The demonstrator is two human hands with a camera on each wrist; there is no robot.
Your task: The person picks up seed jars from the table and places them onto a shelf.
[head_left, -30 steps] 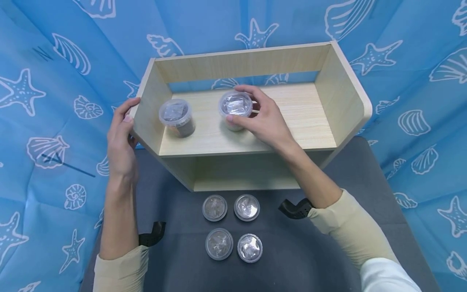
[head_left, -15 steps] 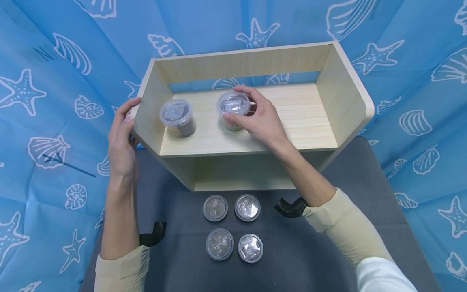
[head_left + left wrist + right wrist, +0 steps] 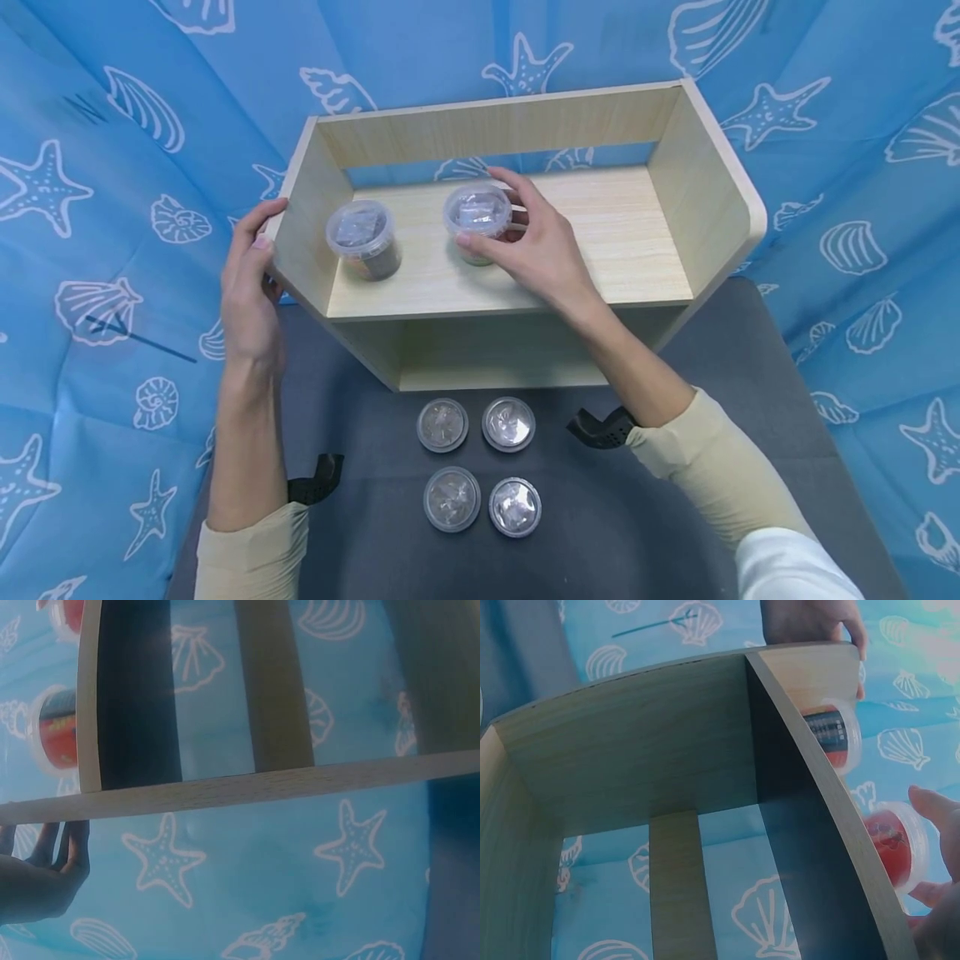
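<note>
On the upper board of a light wooden shelf [image 3: 615,242] stand two small plastic tubs with clear lids. My right hand [image 3: 547,250] is around the middle tub [image 3: 477,208], thumb by its front rim and fingers at its right side. The index fingertip is just off the lid. This tub's side is red in the right wrist view, where the thumb [image 3: 930,801] lies close to the rim. The left tub [image 3: 363,237] stands apart near the side panel. My left hand [image 3: 251,292] grips the left panel's edge; its fingers [image 3: 75,844] are against the outer face.
Several round lidded tubs [image 3: 442,425] stand on the dark grey cloth [image 3: 375,550] in front of the shelf, in two rows. A lower compartment [image 3: 510,354] lies under the upper board. Behind hangs a blue curtain [image 3: 435,50] with shell and starfish prints.
The middle tub has shifted slightly left on the upper board. My right index fingertip has lifted a little from its rim. The left hand has stayed on the panel.
</note>
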